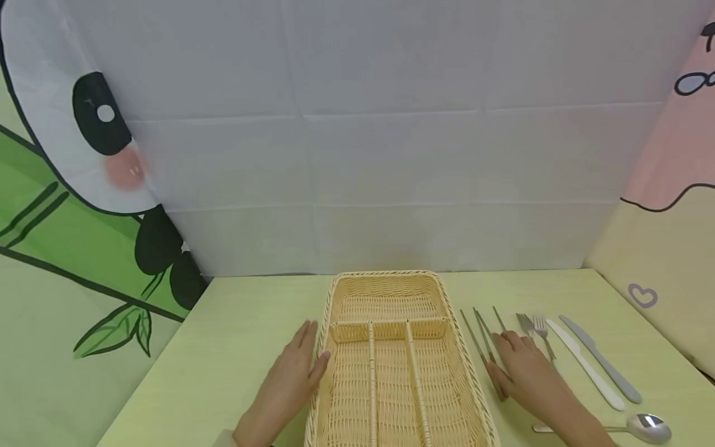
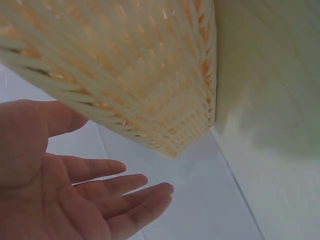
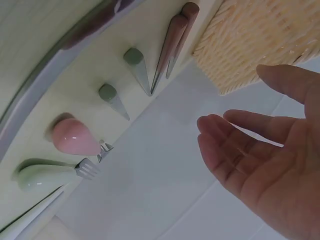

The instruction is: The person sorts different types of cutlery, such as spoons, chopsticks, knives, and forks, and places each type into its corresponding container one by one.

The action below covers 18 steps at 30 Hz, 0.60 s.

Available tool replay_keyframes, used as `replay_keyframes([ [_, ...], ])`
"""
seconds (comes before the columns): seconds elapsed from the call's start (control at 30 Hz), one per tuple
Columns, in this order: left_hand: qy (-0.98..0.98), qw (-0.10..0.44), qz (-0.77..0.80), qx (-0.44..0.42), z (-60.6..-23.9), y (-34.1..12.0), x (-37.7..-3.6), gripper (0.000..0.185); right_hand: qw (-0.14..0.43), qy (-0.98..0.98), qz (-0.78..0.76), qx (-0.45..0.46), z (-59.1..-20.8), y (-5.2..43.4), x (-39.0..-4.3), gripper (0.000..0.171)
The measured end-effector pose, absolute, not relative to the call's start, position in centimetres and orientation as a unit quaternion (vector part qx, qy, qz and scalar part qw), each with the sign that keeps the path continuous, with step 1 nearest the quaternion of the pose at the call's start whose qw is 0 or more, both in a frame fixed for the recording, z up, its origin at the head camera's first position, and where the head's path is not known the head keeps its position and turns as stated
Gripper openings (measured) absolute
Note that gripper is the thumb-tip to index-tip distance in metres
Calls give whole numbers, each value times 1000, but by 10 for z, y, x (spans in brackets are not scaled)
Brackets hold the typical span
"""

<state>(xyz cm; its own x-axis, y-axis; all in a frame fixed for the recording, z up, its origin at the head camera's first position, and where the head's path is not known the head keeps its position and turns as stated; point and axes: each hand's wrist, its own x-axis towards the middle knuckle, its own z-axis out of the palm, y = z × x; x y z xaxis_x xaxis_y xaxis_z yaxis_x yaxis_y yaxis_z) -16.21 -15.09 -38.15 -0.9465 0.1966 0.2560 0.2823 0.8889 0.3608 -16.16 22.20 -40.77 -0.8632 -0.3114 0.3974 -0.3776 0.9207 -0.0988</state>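
A pale woven basket (image 1: pixel 385 304) with divided compartments stands in the middle of the table. My left hand (image 1: pixel 290 379) is at its left side, fingers extended, thumb at the rim; whether it touches, I cannot tell. In the left wrist view that hand (image 2: pixel 75 185) holds nothing beside the basket wall (image 2: pixel 125 65). To the basket's right, my right hand (image 1: pixel 527 375) hovers over the cutlery, fingers loosely bent and holding nothing. Nearest to it lie brown-ended chopsticks (image 3: pixel 170 45), green-ended chopsticks (image 3: pixel 134 56) and a pink-handled fork (image 3: pixel 75 137).
Beside that fork lies a green-handled fork (image 3: pixel 47 176). Farther right are a white knife (image 1: pixel 589 367) and a grey knife (image 1: pixel 606 363). A metal spoon (image 1: pixel 648 428) lies crosswise nearer the front, partly behind my right forearm. A grey-white backdrop (image 1: pixel 391 155) rises behind the table.
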Motion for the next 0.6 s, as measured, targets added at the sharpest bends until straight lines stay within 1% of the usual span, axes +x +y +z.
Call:
replay_keyframes([
  [0.1,-964,97,-212,-132,-383,-150,-162,57,169,-966,96,171,-410,220,-164,32],
  [0.2,-961,90,-219,-140,-385,-149,-163,56,143,-972,93,164,-411,218,-166,12],
  [0.23,-961,90,-220,-142,-386,-149,-163,55,136,-973,89,161,-412,217,-167,12],
  [0.37,-959,91,-221,-149,-389,-149,-165,53,88,-982,83,146,-414,214,-169,30],
  [0.47,-957,96,-220,-160,-391,-149,-165,51,59,-984,94,140,-417,212,-171,29],
  [0.6,-954,108,-220,-171,-394,-149,-166,47,37,-983,122,134,-422,211,-172,27],
])
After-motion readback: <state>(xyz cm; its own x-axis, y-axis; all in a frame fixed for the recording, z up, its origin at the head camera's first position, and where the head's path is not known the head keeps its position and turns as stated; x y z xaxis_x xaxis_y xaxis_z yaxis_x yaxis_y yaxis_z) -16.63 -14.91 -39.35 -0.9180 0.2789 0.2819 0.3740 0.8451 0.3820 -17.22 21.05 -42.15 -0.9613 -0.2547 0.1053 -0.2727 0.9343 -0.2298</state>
